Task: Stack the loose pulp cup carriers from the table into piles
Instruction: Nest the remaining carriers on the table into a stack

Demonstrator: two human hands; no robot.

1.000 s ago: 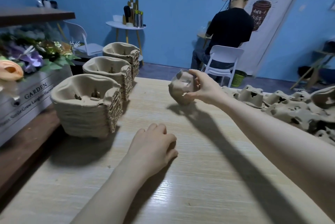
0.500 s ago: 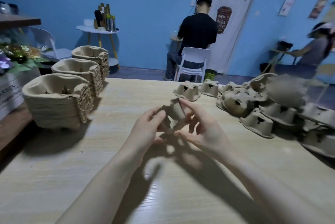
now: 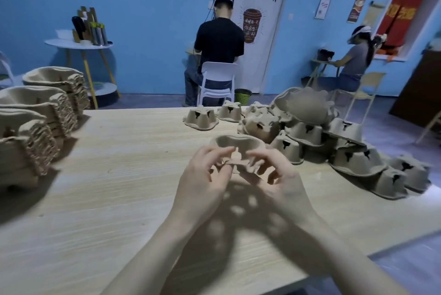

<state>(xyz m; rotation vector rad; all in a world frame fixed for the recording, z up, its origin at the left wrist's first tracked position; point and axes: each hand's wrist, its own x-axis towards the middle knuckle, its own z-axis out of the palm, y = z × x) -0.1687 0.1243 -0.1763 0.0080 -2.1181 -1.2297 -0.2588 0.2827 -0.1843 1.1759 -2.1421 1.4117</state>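
Three piles of stacked carriers (image 3: 35, 113) stood far left of the grip. The left hand (image 3: 202, 182) and right hand (image 3: 284, 185) both pinched one pulp carrier (image 3: 237, 145), cups upward, held above the table (image 3: 124, 175). The loose heap (image 3: 322, 132) lay right of the grip, beyond it.

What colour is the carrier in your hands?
Plain greyish-brown pulp carrier, no print; the head view shows it.

both forearms (image 3: 152, 254) look bare, apparently no sleeves, rings or watch.
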